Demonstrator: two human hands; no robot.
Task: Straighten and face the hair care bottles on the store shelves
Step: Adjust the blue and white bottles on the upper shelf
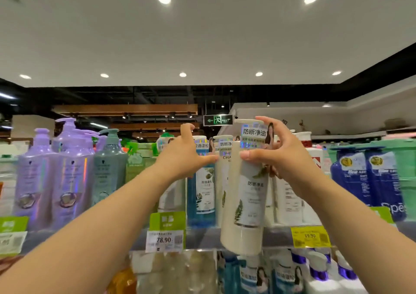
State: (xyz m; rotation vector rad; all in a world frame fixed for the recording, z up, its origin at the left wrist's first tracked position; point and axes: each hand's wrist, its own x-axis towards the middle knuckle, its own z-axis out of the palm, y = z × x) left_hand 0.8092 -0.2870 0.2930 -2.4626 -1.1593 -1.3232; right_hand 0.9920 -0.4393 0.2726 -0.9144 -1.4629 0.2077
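While the right hand (279,158) grips a tall cream bottle (246,194) near its neck, thumb across the front and fingers (273,125) curled round the far side, the bottle hangs in front of the shelf edge (202,237), its base below the lip and its leaf-printed label facing the camera. To its left, the left hand (182,156) reaches in with its fingers spread and slightly bent, holding nothing; its thumb tip lies against a blue bottle (201,192) standing on the shelf, just beside a second cream bottle (222,158). Further left stand two lilac pump bottles (54,172) and a grey-green pump bottle (109,167), upright and close together. Dark blue bottles (369,176) stand at the right end. A price tag reading 78.90 (164,239) and a yellow tag (310,237) hang on the shelf edge.
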